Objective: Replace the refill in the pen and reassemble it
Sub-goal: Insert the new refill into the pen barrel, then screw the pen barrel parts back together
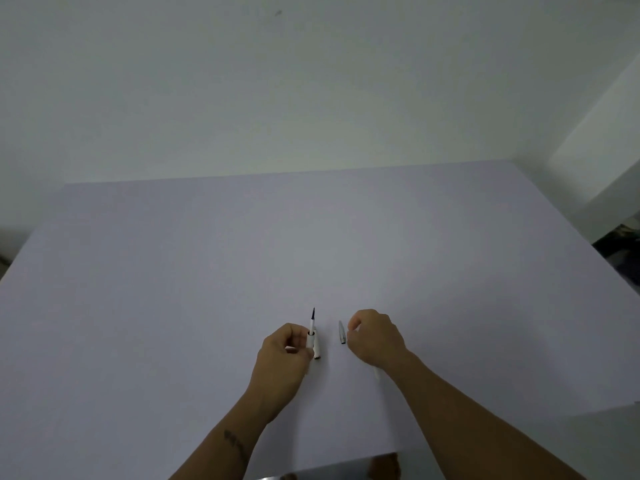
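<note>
My left hand (pixel 284 355) grips a white pen barrel (pixel 310 341) held upright, with a thin refill (pixel 312 318) and its dark tip sticking out of the top. A white pen part (pixel 317 348) lies on the table just right of that hand. A small grey tip piece (pixel 342 332) lies on the table between my hands. My right hand (pixel 375 337) rests curled on the table just right of the grey piece, its fingertips close to it. A thin white stick (pixel 376 374) shows under the right wrist; whether the hand holds it I cannot tell.
The work surface is a pale lilac table (pixel 311 244) with its far edge against a white wall (pixel 277 81). The table's near edge (pixel 329 462) lies close below my forearms. Dark clutter (pixel 623 251) sits off the right side.
</note>
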Action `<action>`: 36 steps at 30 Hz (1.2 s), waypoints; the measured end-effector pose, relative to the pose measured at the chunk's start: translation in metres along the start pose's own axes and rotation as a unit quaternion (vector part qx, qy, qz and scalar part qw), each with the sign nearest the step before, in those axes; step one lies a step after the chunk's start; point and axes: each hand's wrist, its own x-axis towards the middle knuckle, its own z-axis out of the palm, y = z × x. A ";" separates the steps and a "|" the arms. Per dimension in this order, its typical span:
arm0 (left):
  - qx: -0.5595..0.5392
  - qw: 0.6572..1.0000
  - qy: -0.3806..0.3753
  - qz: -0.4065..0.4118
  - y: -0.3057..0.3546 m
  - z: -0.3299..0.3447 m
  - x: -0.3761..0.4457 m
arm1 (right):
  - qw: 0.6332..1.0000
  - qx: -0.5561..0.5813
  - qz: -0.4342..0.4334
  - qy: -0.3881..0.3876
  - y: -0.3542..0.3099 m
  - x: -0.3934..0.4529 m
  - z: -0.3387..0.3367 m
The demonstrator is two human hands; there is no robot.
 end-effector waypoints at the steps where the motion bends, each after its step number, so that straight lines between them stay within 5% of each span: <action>1: 0.003 1.000 0.003 -0.001 0.000 -0.001 -0.001 | 1.000 -0.026 -0.003 0.009 -0.003 0.001 0.004; 12: 0.033 0.998 0.055 -0.024 -0.008 -0.010 -0.001 | 0.994 -0.108 0.015 0.016 -0.019 0.020 0.025; 16: 0.023 0.998 0.062 -0.020 -0.008 -0.014 -0.004 | 0.992 0.121 0.029 -0.008 -0.030 0.013 0.008; 20: 0.013 0.997 0.069 -0.016 -0.004 -0.013 -0.004 | 0.913 0.404 0.039 -0.022 -0.041 -0.004 -0.020; 36: 0.014 0.998 0.051 0.017 0.004 -0.007 -0.017 | 0.880 0.472 0.027 0.048 -0.039 -0.045 -0.040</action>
